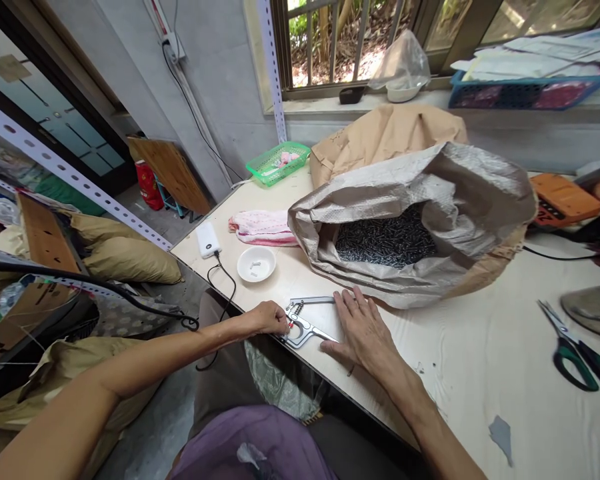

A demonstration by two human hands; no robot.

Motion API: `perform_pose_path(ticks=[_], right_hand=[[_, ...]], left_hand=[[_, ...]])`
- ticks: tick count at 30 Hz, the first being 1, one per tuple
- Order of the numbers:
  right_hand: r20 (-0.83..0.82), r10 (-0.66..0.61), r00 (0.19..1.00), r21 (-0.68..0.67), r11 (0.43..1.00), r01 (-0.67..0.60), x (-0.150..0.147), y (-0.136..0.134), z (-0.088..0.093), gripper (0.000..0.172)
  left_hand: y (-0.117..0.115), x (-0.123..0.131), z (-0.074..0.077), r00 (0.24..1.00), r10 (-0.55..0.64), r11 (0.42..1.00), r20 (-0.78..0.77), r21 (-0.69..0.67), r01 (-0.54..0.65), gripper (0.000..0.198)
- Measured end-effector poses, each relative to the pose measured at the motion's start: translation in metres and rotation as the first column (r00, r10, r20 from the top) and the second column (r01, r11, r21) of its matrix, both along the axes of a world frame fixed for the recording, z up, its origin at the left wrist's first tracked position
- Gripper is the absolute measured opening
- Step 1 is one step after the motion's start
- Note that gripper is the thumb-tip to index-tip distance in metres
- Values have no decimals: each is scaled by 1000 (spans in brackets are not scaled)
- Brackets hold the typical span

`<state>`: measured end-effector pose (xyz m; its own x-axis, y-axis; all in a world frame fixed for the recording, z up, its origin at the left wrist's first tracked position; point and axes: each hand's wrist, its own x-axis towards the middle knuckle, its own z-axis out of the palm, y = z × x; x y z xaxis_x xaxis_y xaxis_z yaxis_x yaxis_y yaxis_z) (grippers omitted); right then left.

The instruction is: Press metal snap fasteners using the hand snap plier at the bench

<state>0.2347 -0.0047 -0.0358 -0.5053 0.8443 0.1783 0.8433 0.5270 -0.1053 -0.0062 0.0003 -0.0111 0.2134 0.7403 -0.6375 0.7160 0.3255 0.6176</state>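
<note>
A pair of spring-loaded hand pliers [307, 331] with silver-grey handles lies near the table's front edge, its jaws toward my left hand. My left hand [270, 318] is closed in a pinch at the jaw end; whatever sits between the fingertips is hidden. A tiny red bit shows beside them. My right hand [363, 330] spans the spread handles, fingers over the far one and thumb by the near one. Just behind the tool stands a small white bowl [257, 265] holding a few small pale pieces. An open woven sack [375, 193] of dark metal pins [387, 239] lies beyond my right hand.
A white power bank [207, 239] with a black cable lies at the left edge. Pink-and-white cloth [265, 227] is partly under the sack. A green basket [279, 163] sits at the back. Green-handled scissors [575, 353] and a grey scrap [501, 437] lie at right.
</note>
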Motion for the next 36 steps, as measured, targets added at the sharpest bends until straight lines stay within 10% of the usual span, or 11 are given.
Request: perform_pose_path(ticks=[11,15,18,23,31,36], right_hand=[[25,-24,999,-28,999,25,-12,-10,18,38],[9,-37,999,-4,999,37,-15,-15,17,30],[36,-64,997,-40,997,66,-14,-15,18,37],[91,-65,994,-138,987,78,-3,-15,20,63],[48,-62,997,-42,997,64,-6,-31,15,7],[35,-71,997,-11,997,72,-11,-38,13,15]], left_hand=[[-12,4,10,977,-105,970,-185,196,141,21],[-24,27,11,894,-228,661,-385,613,433,40],[-15,46,5,813,-398,495,-425,646,581,70],[10,57,0,746,-496,478,-444,578,661,68],[12,56,3,744,-548,480,-381,585,654,30],[9,59,1,768,-546,505,-336,599,621,21]])
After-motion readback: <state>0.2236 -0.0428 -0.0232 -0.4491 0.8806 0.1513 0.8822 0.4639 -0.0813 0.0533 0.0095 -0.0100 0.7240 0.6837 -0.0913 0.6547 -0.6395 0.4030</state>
